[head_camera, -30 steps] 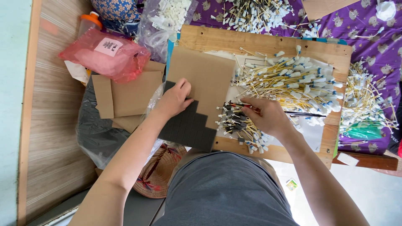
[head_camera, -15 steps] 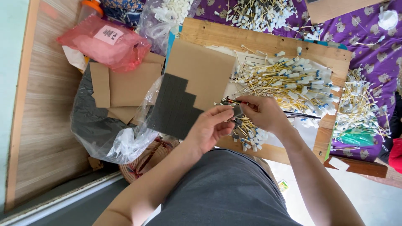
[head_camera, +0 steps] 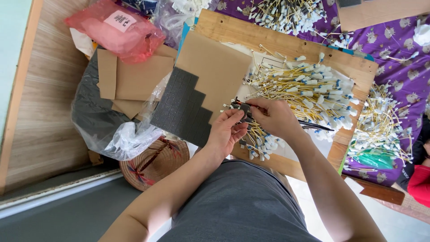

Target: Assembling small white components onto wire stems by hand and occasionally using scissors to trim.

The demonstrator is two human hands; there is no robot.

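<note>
Both hands meet mid-frame over the wooden board; left hand has fingers pinched on a small dark grey square pad, thumb and forefinger closed on its near edge; right hand is closed too, fingertips on the far side of the same pad, and it also grips thin black tweezers whose long end pokes out to the right past the wrist; what exactly sits under the pad between the fingertips is too small to tell.

Pad is held just above the board, right beside the near-right corner of the dark grey foam sheet; that sheet has a stepped edge where squares are gone and lies on a brown backing card.

Wooden board is the work surface, tilted across the frame; a heap of yellow wires with white and blue ends covers its right half, touching the right hand's far side; a smaller bunch of the same wires lies under the wrists at the near edge.

Further piles of wires: one far at the top, one right on the purple patterned cloth.

Left: flat cardboard pieces on a grey plastic bag; red plastic bag with a white label far left; round woven basket near, beside the person's left forearm; wood floor at the far left edge.
</note>
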